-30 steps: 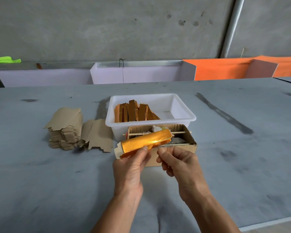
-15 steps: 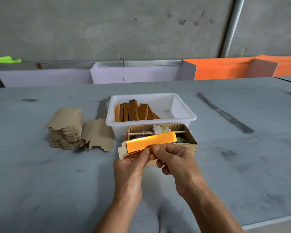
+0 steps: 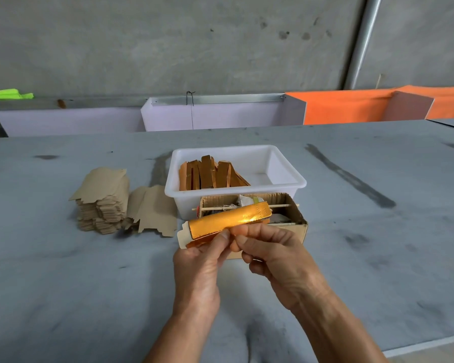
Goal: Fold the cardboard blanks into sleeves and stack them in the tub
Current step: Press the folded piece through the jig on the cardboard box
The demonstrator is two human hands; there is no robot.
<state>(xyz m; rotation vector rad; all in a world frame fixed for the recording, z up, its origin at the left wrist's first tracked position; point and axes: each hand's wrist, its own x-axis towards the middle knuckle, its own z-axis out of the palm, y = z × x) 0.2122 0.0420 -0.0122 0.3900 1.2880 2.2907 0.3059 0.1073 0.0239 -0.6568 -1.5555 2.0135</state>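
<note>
Gold sleeve half-formed, centre frame.

On the grey counter point(image 3: 63, 271) stand one white tub point(image 3: 286, 183) part-filled with folded sleeves point(image 3: 211, 175), one stack of blanks point(image 3: 102, 203) at left, one open carton point(image 3: 296, 222). Your left hand point(image 3: 198, 260) and right hand point(image 3: 275, 251) pinch one foil sleeve point(image 3: 227, 220): probably light, creasable, slick; pinch its long edges.

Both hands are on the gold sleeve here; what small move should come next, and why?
Probably carry the sleeve up into the tub: it looks folded, both the left hand and right hand pinch it, and finished sleeves stand there already.
</note>
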